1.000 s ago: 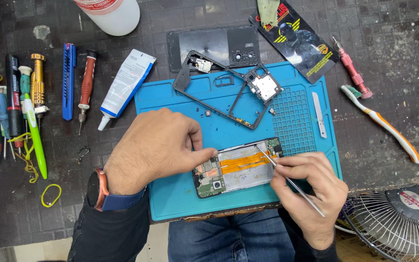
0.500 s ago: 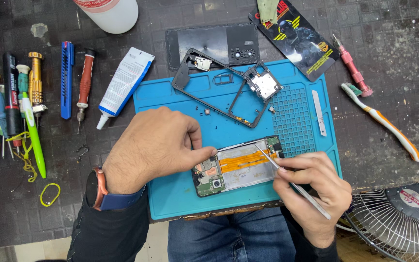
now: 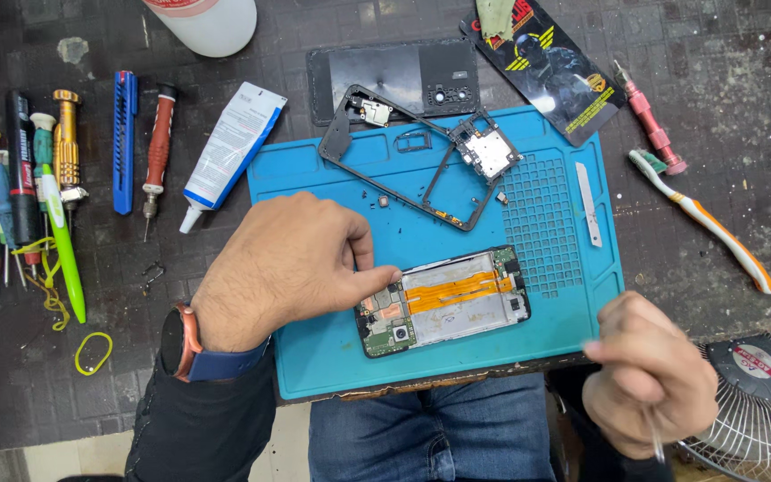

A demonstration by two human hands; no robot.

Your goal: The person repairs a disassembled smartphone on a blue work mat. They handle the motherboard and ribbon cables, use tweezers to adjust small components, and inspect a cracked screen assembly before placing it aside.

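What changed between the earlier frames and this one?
The right hand has drawn back from the opened phone toward the mat's lower right edge, taking its thin tool along. The left hand stays with a fingertip on the phone's left end. The phone, frame and bench tools lie as before.

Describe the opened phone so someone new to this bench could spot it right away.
Find the blue mat in the middle of the dark bench. Near its front edge lies the opened phone, touched by the left hand. Unlike the empty black frame behind, it has an orange ribbon cable.
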